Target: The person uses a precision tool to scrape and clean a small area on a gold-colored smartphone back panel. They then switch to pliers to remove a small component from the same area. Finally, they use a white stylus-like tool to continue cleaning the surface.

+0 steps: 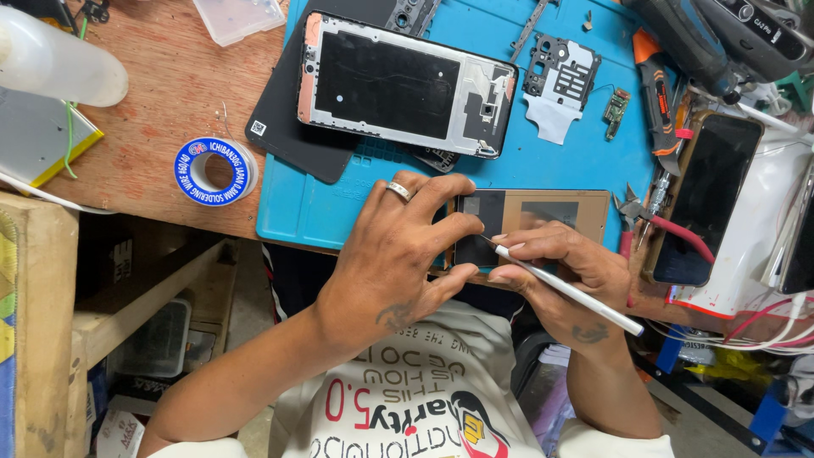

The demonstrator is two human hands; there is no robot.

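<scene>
— What did the hands have hold of, nearest the body?

— The left hand (398, 254), a ring on one finger, was clamped over the near end of a phone display panel (530, 222), fingers curled round its edge and thumb underneath. The right hand (560, 271) pinched a thin white tool (570, 291) like a pen, its fine tip touching the panel's dark glass close to the left fingertips.

— And where did that panel lie?

— Flat at the near edge of the blue work mat (339, 212), partly overhanging the wooden bench (153, 110), its copper-coloured back facing up.

— What sat beyond it?

— Farther up the mat lay a phone mid-frame (405, 83), resting on a black back cover (297, 127). To its right were a small metal shield plate (560, 72) and a tiny green circuit board (616, 108).

— Off the mat?

— To the left, a spool of solder wire (214, 171) on the bench. To the right, another phone (708, 195) with a dark screen, and red-handled cutters (653, 216) just beside the panel.
</scene>
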